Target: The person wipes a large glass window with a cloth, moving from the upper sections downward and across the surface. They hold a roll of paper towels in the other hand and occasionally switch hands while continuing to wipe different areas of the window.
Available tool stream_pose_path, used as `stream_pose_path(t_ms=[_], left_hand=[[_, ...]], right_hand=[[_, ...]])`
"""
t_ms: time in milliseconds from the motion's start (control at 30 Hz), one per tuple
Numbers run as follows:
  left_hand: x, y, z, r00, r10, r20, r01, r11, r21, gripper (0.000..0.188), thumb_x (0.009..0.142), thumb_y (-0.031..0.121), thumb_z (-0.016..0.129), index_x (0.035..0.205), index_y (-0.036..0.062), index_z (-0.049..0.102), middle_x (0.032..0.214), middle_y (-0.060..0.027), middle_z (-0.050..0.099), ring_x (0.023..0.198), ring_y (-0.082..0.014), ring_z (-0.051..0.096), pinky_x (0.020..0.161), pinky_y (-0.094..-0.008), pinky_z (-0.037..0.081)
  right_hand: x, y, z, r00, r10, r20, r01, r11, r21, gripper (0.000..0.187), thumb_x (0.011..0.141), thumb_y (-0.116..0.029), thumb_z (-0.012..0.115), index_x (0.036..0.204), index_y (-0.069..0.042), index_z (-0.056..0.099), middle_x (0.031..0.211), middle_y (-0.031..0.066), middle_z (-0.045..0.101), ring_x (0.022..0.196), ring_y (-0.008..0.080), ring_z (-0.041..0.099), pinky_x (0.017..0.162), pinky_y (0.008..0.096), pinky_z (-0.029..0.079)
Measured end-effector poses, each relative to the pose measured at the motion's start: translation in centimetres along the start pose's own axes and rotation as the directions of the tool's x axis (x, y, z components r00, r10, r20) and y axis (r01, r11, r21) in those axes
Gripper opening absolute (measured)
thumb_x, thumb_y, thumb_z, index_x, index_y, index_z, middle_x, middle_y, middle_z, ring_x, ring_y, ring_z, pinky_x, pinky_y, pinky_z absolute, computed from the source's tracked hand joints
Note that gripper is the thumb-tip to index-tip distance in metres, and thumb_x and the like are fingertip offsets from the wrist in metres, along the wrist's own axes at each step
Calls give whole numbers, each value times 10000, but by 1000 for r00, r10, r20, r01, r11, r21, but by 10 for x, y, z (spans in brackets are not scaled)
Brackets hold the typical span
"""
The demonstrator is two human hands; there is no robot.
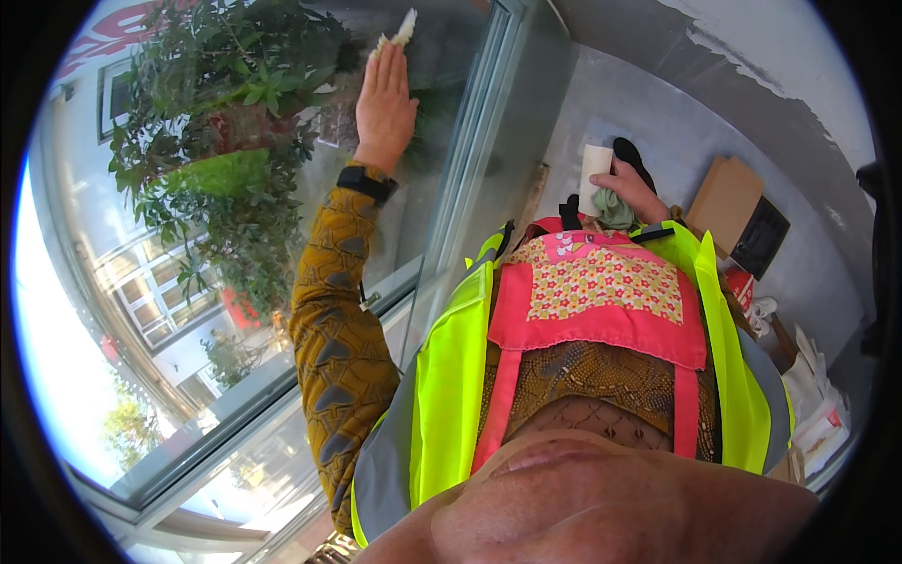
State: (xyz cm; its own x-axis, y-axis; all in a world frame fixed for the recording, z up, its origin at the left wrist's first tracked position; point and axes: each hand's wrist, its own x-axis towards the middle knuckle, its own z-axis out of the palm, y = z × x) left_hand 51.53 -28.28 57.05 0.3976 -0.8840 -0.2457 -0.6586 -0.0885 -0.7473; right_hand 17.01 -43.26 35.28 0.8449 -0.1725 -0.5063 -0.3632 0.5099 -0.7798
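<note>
My left hand [385,113] is raised on the glass pane [413,188], its fingers straight and pressed together. A crumpled white paper towel [399,34] sticks out past the fingertips, pressed under them against the pane. Down at my right side, my right hand [631,186] grips a roll of paper towels [596,174]. A greyish-green cloth [613,209] hangs under the same hand; how it is held is partly hidden.
A metal window frame [470,122] runs beside the pane. Leafy plants [216,169] show through the glass. On the grey floor are a cardboard box [725,200], a dark rectangular object [760,237] and white bags [816,414].
</note>
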Motion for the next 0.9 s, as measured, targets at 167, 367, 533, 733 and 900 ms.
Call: stream_pose_path(t_ms=[167,367,533,733,900], left_hand=[[-104,1,2,989,30,146,3,975,-222,863,881,500,605,1513,-24,339,1610,-133,291,1529,-239,154,1249,-438,72],[-78,-193,-107,779,-346,-522,399,917,-13,867,984,651,373,1558,14,245,1642,-149,198,1537,-307,96,1234,-468,69],[3,-287,-151,520,-325,-790,426,900,-90,1040,908,779,368,1550,-25,220,1626,-240,165,1523,-409,54,1233,-468,47],[90,-171,-93,840,-439,-320,543,658,522,940,963,719,274,1565,2,190,1648,-178,144,1537,-332,57,1238,-441,39],[36,-45,-19,999,-37,17,33,978,206,900,935,626,470,1548,-2,265,1640,-143,213,1533,-299,115,1242,-441,67]], right_hand=[[-1,12,-7,997,-62,-44,65,993,95,449,872,-205,688,1245,24,589,1095,77,676,980,164,630,889,310,502],[6,32,-22,989,-104,-108,110,993,53,435,869,-206,689,1230,22,602,1083,75,681,968,158,628,888,305,498],[4,33,-16,986,-116,-123,125,989,76,429,871,-217,686,1213,28,600,1056,69,672,945,151,622,860,301,500],[-7,29,-12,982,-125,-139,131,991,36,444,868,-222,683,1215,37,588,1054,77,670,935,155,619,853,304,497],[-13,35,-15,975,-86,-204,107,990,92,455,873,-218,676,1234,38,575,1078,82,662,954,165,617,863,313,497]])
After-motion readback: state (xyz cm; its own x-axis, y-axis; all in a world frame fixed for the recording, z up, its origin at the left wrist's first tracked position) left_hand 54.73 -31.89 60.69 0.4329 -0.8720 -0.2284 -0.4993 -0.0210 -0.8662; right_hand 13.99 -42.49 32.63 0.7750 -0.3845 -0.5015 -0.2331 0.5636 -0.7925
